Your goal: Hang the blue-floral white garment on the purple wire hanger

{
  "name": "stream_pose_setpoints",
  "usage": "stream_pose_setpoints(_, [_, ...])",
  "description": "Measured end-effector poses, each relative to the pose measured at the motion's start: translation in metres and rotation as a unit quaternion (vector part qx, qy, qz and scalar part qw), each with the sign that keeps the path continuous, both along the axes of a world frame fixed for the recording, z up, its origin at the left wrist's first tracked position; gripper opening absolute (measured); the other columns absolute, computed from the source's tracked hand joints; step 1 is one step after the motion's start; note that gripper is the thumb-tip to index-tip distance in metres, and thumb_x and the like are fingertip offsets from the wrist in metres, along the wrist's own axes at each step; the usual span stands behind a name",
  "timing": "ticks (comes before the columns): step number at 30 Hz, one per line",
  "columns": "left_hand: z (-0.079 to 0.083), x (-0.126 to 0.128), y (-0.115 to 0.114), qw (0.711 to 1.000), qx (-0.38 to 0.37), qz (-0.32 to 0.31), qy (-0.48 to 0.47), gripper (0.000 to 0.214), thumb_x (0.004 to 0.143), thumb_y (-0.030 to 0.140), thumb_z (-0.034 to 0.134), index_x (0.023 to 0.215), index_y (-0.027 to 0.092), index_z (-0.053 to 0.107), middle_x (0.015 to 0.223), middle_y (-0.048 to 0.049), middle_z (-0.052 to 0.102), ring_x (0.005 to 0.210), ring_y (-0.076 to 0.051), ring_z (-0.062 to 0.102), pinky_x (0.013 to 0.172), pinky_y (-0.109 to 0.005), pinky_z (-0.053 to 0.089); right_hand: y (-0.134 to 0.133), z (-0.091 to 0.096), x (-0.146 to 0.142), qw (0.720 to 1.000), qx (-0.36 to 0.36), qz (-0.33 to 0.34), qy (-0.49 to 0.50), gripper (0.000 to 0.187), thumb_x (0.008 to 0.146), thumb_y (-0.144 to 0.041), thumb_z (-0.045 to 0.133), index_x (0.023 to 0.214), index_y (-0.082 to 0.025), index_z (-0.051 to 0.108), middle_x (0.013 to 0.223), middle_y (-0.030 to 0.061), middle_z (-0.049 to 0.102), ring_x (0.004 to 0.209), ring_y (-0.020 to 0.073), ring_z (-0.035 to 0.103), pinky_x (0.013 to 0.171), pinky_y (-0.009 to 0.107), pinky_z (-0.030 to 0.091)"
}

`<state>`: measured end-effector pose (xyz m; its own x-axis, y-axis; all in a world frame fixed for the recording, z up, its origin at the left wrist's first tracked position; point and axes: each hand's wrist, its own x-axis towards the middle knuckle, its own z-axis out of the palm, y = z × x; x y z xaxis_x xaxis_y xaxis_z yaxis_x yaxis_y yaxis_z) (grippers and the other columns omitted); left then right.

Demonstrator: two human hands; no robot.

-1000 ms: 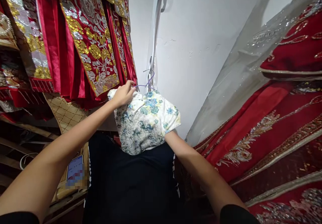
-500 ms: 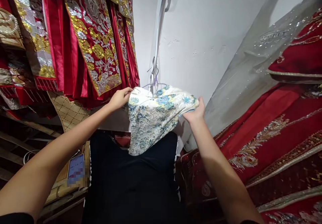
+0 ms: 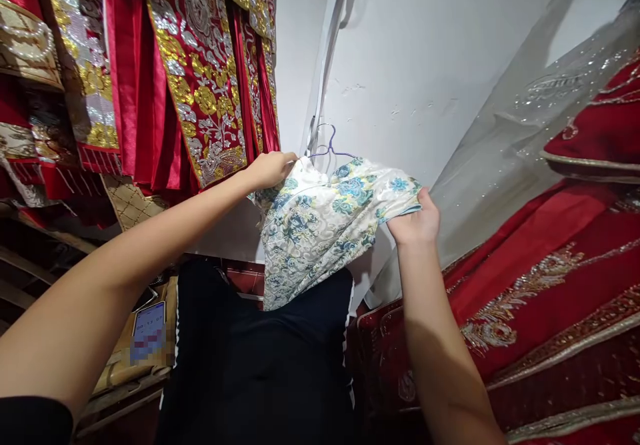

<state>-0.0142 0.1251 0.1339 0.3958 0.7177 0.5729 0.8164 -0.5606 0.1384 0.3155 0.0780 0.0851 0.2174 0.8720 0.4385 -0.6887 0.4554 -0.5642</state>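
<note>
A white dress with a blue and green flower print (image 3: 320,225) hangs on a thin purple wire hanger (image 3: 327,145) in front of me. My left hand (image 3: 270,168) is closed on its left shoulder, right by the hanger. Over at the right sleeve edge, my right hand (image 3: 415,221) grips the fabric and holds it up. The dress's lower part drapes down over my dark clothing (image 3: 260,365).
Red garments with gold and silver embroidery (image 3: 195,78) hang close at the upper left. More red embroidered fabric under a clear plastic cover (image 3: 550,245) fills the right. A white wall (image 3: 410,51) lies ahead. A phone (image 3: 149,331) rests on a wooden shelf at the lower left.
My right hand came up from below the dress and took hold of the right sleeve. Both hands have lifted the dress and hanger higher and a little to the right.
</note>
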Motion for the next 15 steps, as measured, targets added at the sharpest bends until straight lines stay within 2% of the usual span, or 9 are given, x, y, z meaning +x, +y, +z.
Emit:
stream_pose_setpoints(6, [-0.009, -0.007, 0.004, 0.999, -0.006, 0.035, 0.002, 0.046, 0.092, 0.038, 0.049, 0.133, 0.02, 0.055, 0.129, -0.0168, 0.057, 0.123, -0.037, 0.053, 0.1, -0.054, 0.043, -0.002, 0.004, -0.01, 1.0, 0.019, -0.006, 0.004, 0.039, 0.101, -0.038, 0.037, 0.109, -0.021, 0.071, 0.113, 0.0064, 0.072, 0.115, 0.0208, 0.065, 0.104, 0.045, 0.049])
stream_pose_setpoints(9, [-0.017, -0.011, -0.006, 1.0, 0.013, 0.005, -0.025, 0.056, 0.093, 0.043, 0.049, 0.142, 0.017, 0.045, 0.14, -0.0189, 0.048, 0.132, -0.038, 0.045, 0.106, -0.057, 0.039, -0.028, 0.008, -0.026, 0.998, 0.054, -0.023, -0.023, 0.039, 0.1, -0.041, 0.038, 0.111, -0.023, 0.071, 0.116, 0.0065, 0.071, 0.117, 0.0213, 0.064, 0.106, 0.044, 0.048])
stream_pose_setpoints(11, [-0.017, -0.01, -0.015, 0.997, 0.03, -0.043, -0.064, 0.062, 0.094, 0.049, 0.047, 0.146, 0.016, 0.038, 0.146, -0.0189, 0.045, 0.137, -0.036, 0.041, 0.111, -0.054, 0.036, -0.052, 0.008, -0.042, 0.99, 0.098, -0.067, -0.07, 0.041, 0.1, -0.043, 0.037, 0.115, -0.024, 0.07, 0.117, 0.0072, 0.07, 0.119, 0.0227, 0.063, 0.106, 0.044, 0.048])
stream_pose_setpoints(13, [-0.011, -0.003, -0.024, 0.988, 0.014, -0.098, -0.116, 0.062, 0.097, 0.055, 0.04, 0.146, 0.017, 0.036, 0.148, -0.0173, 0.045, 0.138, -0.033, 0.042, 0.111, -0.049, 0.036, -0.076, 0.002, -0.06, 0.966, 0.15, -0.147, -0.153, 0.048, 0.102, -0.049, 0.029, 0.121, -0.026, 0.067, 0.117, 0.0085, 0.068, 0.12, 0.0257, 0.062, 0.105, 0.047, 0.049])
stream_pose_setpoints(15, [-0.001, 0.008, -0.034, 0.974, -0.033, -0.14, -0.174, 0.06, 0.1, 0.06, 0.028, 0.143, 0.02, 0.038, 0.147, -0.014, 0.049, 0.135, -0.03, 0.047, 0.107, -0.046, 0.041, -0.096, -0.012, -0.076, 0.915, 0.181, -0.213, -0.29, 0.057, 0.102, -0.055, 0.019, 0.129, -0.027, 0.062, 0.118, 0.0102, 0.067, 0.123, 0.029, 0.06, 0.104, 0.05, 0.05])
